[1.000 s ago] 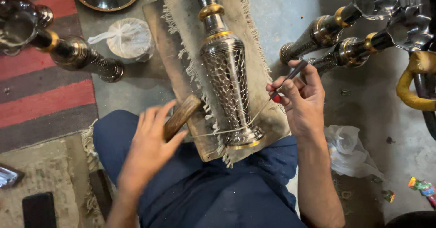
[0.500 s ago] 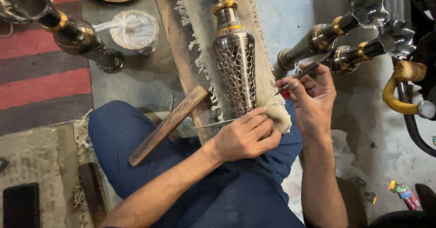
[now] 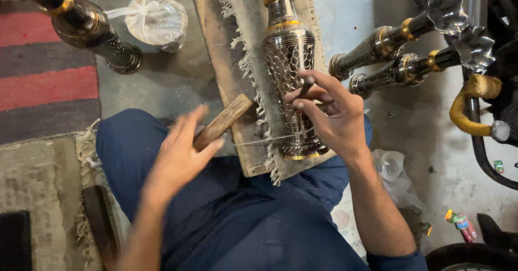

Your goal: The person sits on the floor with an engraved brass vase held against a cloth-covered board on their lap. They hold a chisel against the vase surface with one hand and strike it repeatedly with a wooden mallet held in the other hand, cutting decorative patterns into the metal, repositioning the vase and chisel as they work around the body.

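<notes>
An engraved metal vase (image 3: 288,55) with brass bands lies on a fringed cloth (image 3: 245,28) over a wooden board (image 3: 208,28) that rests on my lap. My right hand (image 3: 329,120) rests on the vase's lower body and pinches a thin dark metal tool (image 3: 306,85), tip against the patterned surface. A thin wire (image 3: 259,140) runs across the vase near its foot. My left hand (image 3: 181,152), blurred, sits over the near end of a wooden hammer handle (image 3: 226,119), thumb and fingers spread either side of it.
Another dark vase (image 3: 89,28) lies at the upper left on the floor beside a red striped rug (image 3: 43,87). A tied clear plastic bag (image 3: 156,15) sits behind it. Two more vases (image 3: 388,55) lie to the right, near a yellow-wrapped bar (image 3: 469,101).
My left hand left the vase's foot and swung back left to the hammer handle. My right hand shifted down onto the vase with the tool.
</notes>
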Motion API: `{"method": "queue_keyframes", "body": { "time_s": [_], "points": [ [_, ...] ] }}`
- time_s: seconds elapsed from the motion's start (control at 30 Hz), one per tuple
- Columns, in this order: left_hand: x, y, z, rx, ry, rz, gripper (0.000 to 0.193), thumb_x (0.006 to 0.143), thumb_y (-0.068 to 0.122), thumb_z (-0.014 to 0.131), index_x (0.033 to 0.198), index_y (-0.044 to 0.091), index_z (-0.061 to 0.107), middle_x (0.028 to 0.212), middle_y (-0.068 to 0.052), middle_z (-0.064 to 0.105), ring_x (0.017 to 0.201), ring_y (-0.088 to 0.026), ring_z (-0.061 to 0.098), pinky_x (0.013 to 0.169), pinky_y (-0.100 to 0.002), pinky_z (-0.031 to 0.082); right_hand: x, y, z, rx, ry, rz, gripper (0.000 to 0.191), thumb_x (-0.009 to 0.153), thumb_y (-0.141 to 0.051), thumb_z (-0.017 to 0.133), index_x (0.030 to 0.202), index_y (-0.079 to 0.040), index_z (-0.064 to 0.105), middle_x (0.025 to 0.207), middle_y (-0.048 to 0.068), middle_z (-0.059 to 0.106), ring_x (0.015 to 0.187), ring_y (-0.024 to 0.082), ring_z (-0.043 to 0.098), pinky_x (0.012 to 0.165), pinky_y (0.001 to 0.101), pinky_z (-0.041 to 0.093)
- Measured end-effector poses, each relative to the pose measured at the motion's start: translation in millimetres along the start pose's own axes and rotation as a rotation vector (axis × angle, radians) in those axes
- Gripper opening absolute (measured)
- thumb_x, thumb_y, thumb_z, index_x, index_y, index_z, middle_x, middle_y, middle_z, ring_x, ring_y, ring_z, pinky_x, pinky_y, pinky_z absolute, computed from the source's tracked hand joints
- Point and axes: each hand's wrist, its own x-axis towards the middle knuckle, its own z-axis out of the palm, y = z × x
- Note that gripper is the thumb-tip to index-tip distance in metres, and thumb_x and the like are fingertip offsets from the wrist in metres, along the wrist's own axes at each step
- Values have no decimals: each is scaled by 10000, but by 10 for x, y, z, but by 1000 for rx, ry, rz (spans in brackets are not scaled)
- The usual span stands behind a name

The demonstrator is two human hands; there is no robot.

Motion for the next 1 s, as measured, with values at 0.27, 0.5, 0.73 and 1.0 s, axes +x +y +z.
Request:
{"method": "queue_keyframes", "body": {
  "time_s": [0.27, 0.5, 0.73, 1.0],
  "points": [
    [-74, 52, -131, -205, -182, -289, 580, 837, 99, 702, 1377, 118, 494, 888, -222, 689, 787, -378, 724, 691, -414, 538, -29, 58, 96, -51, 47, 28, 418, 995, 132, 675, 1378, 9, 561, 1075, 126, 746, 1016, 148, 731, 878, 289, 647],
    [345, 389, -418, 108, -86, 146, 774, 784, 22, 732, 1488, 193, 461, 995, -194, 631, 898, -436, 654, 749, -523, 525, -36, 117, 104, -78, 65, 16, 444, 988, 135, 674, 1398, 13, 555, 1087, 142, 740, 1029, 150, 724, 882, 288, 639],
    [599, 519, -556, 184, -25, 318, 785, 854, -23, 696, 1563, 170, 419, 1052, -153, 602, 987, -393, 620, 836, -506, 496, -56, 134, 142, -84, 99, -19, 429, 985, 136, 704, 1377, 37, 560, 1116, 157, 743, 1029, 170, 734, 869, 295, 652],
    [589, 435, -532, 395, 7, 410, 837, 825, -4, 707, 1588, 183, 418, 961, -148, 568, 903, -367, 600, 841, -499, 475, -30, 97, 146, -100, 108, -24, 436, 972, 112, 723, 1362, 49, 538, 1084, 149, 747, 1020, 152, 746, 831, 266, 649]
  ]
}}
